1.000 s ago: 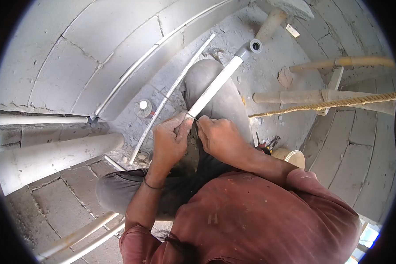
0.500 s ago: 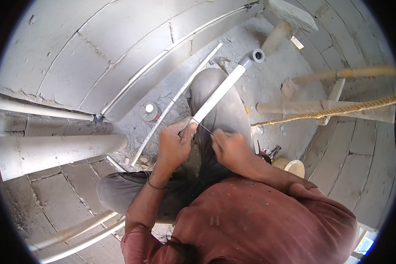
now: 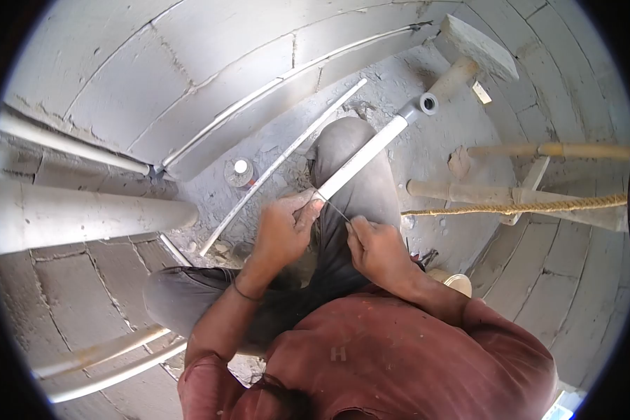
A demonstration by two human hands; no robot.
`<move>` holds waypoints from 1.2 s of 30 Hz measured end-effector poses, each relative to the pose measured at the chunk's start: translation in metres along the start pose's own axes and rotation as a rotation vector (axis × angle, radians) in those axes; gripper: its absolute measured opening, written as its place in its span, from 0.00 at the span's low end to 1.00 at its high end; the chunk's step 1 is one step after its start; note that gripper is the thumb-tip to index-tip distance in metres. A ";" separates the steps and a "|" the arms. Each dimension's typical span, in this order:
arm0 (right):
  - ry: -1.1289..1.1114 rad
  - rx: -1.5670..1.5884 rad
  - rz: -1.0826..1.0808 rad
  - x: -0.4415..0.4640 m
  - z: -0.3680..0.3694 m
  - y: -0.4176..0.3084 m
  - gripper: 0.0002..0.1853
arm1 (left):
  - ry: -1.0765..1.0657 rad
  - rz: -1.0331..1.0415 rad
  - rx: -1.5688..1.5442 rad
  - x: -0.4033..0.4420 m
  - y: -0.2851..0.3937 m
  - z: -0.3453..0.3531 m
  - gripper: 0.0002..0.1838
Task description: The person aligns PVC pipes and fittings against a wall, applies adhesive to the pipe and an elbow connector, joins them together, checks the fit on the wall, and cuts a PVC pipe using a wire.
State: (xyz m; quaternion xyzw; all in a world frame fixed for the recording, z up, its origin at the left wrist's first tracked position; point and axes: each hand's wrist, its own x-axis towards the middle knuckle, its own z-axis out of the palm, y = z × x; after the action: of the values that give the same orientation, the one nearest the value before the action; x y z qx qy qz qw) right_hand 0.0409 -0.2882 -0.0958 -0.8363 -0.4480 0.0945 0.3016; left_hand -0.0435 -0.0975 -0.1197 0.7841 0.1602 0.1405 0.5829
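Observation:
My left hand (image 3: 287, 225) is closed round the near end of a white pipe (image 3: 366, 156), its thumb pressed on the pipe's end. A grey elbow fitting (image 3: 418, 108) caps the far end. The pipe slants up and right above my bent knee. From the near end a thin dark strand (image 3: 337, 211) runs down and right to my right hand (image 3: 378, 248), which pinches it between finger and thumb. The tip of the strand is hidden in the fingers.
A long thin white pipe (image 3: 283, 166) and a small container with a white cap (image 3: 241, 166) are on the dusty floor left of my knee. A rope (image 3: 518, 208) and wooden poles (image 3: 584, 150) stand right. A round tub (image 3: 459, 283) is near my right forearm.
My right hand has moved right and down, away from my left hand, and more of the strand now shows between them. The whole view has shifted a little.

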 end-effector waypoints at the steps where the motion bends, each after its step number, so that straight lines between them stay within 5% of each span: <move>1: 0.015 0.004 -0.003 0.011 0.002 -0.003 0.08 | 0.013 -0.007 -0.008 0.001 0.001 0.000 0.13; 6: 0.030 0.020 -0.038 0.029 0.011 -0.008 0.08 | -0.006 0.093 0.080 0.006 0.003 -0.009 0.14; 22: -0.057 -0.046 -0.045 0.008 0.005 -0.009 0.08 | -0.099 -0.174 -0.090 0.006 -0.002 -0.036 0.17; 36: -0.067 -0.043 -0.023 0.019 0.013 -0.011 0.07 | -0.192 -0.111 -0.167 0.002 -0.009 -0.018 0.17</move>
State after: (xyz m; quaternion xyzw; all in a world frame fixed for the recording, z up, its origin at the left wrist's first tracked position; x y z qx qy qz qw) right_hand 0.0392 -0.2634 -0.0976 -0.8337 -0.4696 0.1093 0.2693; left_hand -0.0495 -0.0785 -0.1233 0.7327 0.1345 0.0453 0.6656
